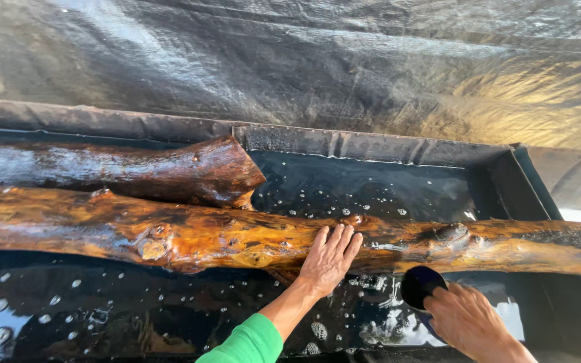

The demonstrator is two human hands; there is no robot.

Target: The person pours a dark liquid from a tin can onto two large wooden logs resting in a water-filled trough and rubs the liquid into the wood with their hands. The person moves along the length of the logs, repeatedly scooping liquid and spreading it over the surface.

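Note:
A long wet orange-brown log (189,235) lies across a trough of dark liquid (344,188). My left hand (329,259), in a green sleeve, rests flat on the log's near side with its fingers together. My right hand (469,321) grips a small dark blue cup (421,286) just below the log, above the liquid. A second, shorter dark log (136,168) lies behind the long one at the left, its cut end pointing right.
The trough is lined with black plastic sheet; its far rim (371,142) runs across the view and its right wall (506,181) slopes down. Bubbles float on the liquid (62,296). More wrinkled black sheet (304,60) lies beyond the rim.

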